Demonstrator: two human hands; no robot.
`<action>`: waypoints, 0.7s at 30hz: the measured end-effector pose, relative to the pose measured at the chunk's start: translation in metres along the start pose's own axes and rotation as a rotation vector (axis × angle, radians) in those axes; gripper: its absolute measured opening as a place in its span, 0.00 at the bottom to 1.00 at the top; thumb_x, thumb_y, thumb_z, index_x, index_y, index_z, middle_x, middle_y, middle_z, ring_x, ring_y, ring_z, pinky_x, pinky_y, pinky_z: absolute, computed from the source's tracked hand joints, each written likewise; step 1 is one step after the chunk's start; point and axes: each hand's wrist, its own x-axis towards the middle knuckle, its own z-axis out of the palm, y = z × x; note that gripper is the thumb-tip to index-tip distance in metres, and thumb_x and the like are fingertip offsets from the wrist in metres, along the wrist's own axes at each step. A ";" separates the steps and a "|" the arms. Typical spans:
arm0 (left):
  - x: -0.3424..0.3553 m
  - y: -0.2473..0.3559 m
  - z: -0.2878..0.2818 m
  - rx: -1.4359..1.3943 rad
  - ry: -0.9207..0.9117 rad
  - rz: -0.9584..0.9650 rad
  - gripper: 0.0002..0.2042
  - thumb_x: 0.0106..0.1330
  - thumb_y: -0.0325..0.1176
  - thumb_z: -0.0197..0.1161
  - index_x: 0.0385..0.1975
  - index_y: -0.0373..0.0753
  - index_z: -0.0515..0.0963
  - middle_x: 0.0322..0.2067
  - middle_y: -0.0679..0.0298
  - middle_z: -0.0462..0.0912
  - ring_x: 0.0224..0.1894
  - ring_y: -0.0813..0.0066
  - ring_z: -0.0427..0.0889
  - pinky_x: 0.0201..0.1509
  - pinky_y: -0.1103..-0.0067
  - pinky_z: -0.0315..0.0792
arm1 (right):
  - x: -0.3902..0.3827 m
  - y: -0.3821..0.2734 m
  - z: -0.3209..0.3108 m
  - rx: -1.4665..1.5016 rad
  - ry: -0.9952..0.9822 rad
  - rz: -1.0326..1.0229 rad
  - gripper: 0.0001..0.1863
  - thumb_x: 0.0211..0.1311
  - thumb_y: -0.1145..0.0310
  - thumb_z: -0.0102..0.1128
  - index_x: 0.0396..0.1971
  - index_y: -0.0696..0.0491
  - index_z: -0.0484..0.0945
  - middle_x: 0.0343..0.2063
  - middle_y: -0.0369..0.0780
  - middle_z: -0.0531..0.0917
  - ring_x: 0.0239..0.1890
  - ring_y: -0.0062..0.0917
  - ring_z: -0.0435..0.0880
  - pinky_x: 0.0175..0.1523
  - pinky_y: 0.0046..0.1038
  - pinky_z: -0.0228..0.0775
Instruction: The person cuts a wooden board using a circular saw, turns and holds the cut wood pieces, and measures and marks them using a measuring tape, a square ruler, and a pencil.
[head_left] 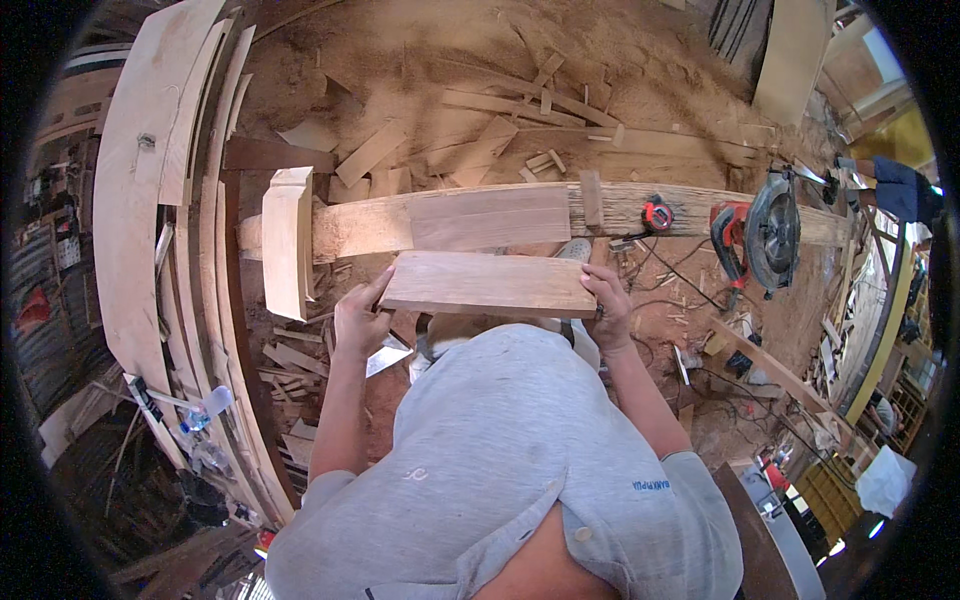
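Held level in front of my body is a short wooden board [490,283], one end in each hand. My left hand [362,312] grips its left end, fingers closed round the edge. At the right end my right hand [608,300] is closed on it in the same way. Just beyond the board, another flat wooden piece [490,218] lies on a long rough beam [370,226]. A small wood block [591,200] rests across the beam to its right. Farther right on the beam are a red and black tape measure [656,214] and a circular saw [770,236].
Light boards [289,243] lie stacked across the beam's left end. Long planks [160,200] are piled at the far left. Offcuts [372,152] and sawdust cover the ground beyond the beam. Black cords [672,268] trail near the saw. Someone in dark shorts [900,188] is at the far right.
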 end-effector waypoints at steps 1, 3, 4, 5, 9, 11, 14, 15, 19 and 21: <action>0.000 0.001 0.000 0.018 -0.033 -0.015 0.36 0.53 0.25 0.69 0.68 0.59 0.83 0.27 0.55 0.80 0.31 0.55 0.82 0.41 0.63 0.78 | -0.004 0.002 0.000 -0.003 -0.012 0.012 0.14 0.60 0.73 0.71 0.46 0.52 0.85 0.53 0.48 0.88 0.52 0.46 0.91 0.54 0.40 0.86; 0.000 0.005 -0.002 0.038 -0.067 -0.030 0.37 0.52 0.25 0.68 0.67 0.59 0.83 0.27 0.55 0.80 0.31 0.55 0.82 0.41 0.62 0.78 | -0.007 0.006 0.001 -0.005 -0.024 0.026 0.14 0.60 0.73 0.71 0.47 0.53 0.85 0.52 0.48 0.88 0.52 0.47 0.91 0.54 0.40 0.86; 0.001 0.005 -0.003 0.043 -0.085 -0.042 0.37 0.52 0.25 0.68 0.68 0.59 0.83 0.27 0.54 0.80 0.32 0.55 0.82 0.41 0.63 0.78 | -0.008 0.007 0.000 -0.008 -0.036 0.021 0.17 0.57 0.76 0.73 0.47 0.53 0.84 0.52 0.48 0.89 0.52 0.46 0.91 0.55 0.39 0.85; 0.002 0.007 -0.002 0.047 -0.107 -0.052 0.37 0.52 0.25 0.68 0.68 0.59 0.83 0.27 0.54 0.80 0.32 0.54 0.83 0.42 0.63 0.78 | -0.011 0.009 -0.002 -0.015 -0.048 0.018 0.20 0.53 0.78 0.75 0.48 0.53 0.84 0.51 0.49 0.89 0.51 0.45 0.91 0.55 0.39 0.85; 0.005 0.006 0.000 0.031 -0.086 -0.064 0.30 0.55 0.29 0.70 0.62 0.57 0.87 0.29 0.54 0.84 0.33 0.55 0.85 0.41 0.64 0.79 | -0.003 0.006 0.002 0.026 -0.035 0.051 0.22 0.51 0.77 0.78 0.48 0.53 0.83 0.50 0.49 0.90 0.51 0.45 0.92 0.56 0.38 0.85; 0.008 -0.014 0.012 -0.129 -0.101 -0.165 0.19 0.62 0.37 0.74 0.54 0.48 0.90 0.29 0.56 0.88 0.32 0.61 0.88 0.40 0.68 0.80 | 0.012 0.004 -0.004 0.131 -0.340 0.541 0.31 0.52 0.74 0.78 0.60 0.54 0.81 0.49 0.50 0.90 0.53 0.46 0.90 0.60 0.38 0.82; 0.044 0.015 0.003 -0.108 -0.235 -0.324 0.16 0.66 0.42 0.75 0.43 0.33 0.89 0.25 0.59 0.85 0.29 0.75 0.83 0.36 0.72 0.76 | 0.029 0.037 0.008 0.127 -0.440 0.584 0.53 0.45 0.69 0.84 0.76 0.53 0.68 0.53 0.51 0.89 0.58 0.48 0.88 0.63 0.39 0.80; 0.046 -0.014 0.019 -0.169 -0.244 -0.306 0.23 0.68 0.52 0.74 0.43 0.33 0.89 0.23 0.59 0.87 0.29 0.72 0.86 0.37 0.71 0.78 | 0.028 0.055 0.018 0.130 -0.432 0.583 0.53 0.45 0.69 0.84 0.76 0.53 0.68 0.53 0.51 0.89 0.58 0.48 0.88 0.63 0.39 0.80; 0.076 -0.061 0.051 -0.138 -0.282 -0.246 0.27 0.66 0.56 0.76 0.36 0.31 0.87 0.21 0.58 0.84 0.25 0.71 0.82 0.33 0.70 0.77 | 0.035 0.093 0.040 0.241 -0.465 0.507 0.66 0.39 0.64 0.89 0.81 0.51 0.59 0.58 0.46 0.87 0.62 0.39 0.85 0.65 0.39 0.78; 0.087 -0.061 0.058 -0.177 -0.280 -0.285 0.28 0.65 0.58 0.76 0.35 0.31 0.87 0.20 0.60 0.83 0.24 0.71 0.81 0.32 0.69 0.76 | 0.050 0.088 0.035 0.404 -0.489 0.563 0.64 0.39 0.63 0.90 0.80 0.53 0.62 0.59 0.44 0.87 0.62 0.35 0.84 0.65 0.38 0.78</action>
